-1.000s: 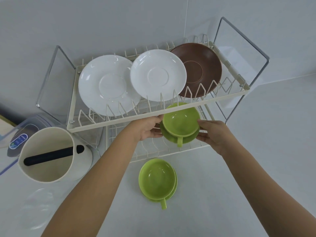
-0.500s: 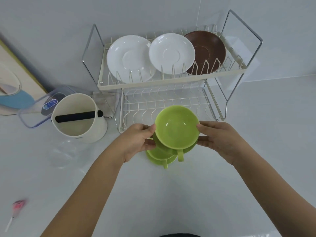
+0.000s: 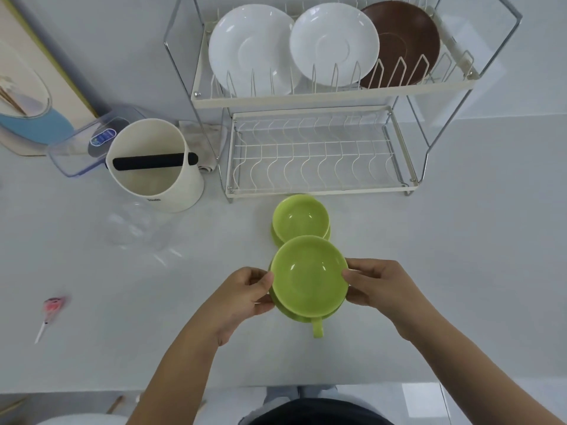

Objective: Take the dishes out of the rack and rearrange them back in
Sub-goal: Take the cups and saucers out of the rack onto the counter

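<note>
A pale grey counter [image 3: 460, 271] runs up to a plain wall. At the far left lies a lollipop [image 3: 52, 305], then a clear tub [image 3: 76, 154] and a cream canister [image 3: 159, 176] with a black bar across its mouth. Right of those stands the two-tier rack [image 3: 322, 96]; its lower shelf holds no dishes, so that part of the unloading looks done.

Counted: two white plates [image 3: 251, 47], one brown plate [image 3: 402, 41], all upright in the top tier; two green cups, each on its own green saucer. One cup [image 3: 300, 217] sits on the counter just in front of the rack. The held cup [image 3: 310, 279] is nearer the person, its handle pointing toward them, with its saucer [image 3: 306, 315] beneath.

The left hand [image 3: 242, 299] and right hand [image 3: 380, 286] pinch the set from opposite sides, fingertips at the cup rim and saucer edge. Whether the saucer already rests on the counter I cannot tell.

Risks, as I judge them: the cup rides loose on its saucer, so a tilt could slide it off. The two sets sit very close, so setting this one down carelessly could knock rims together.
</note>
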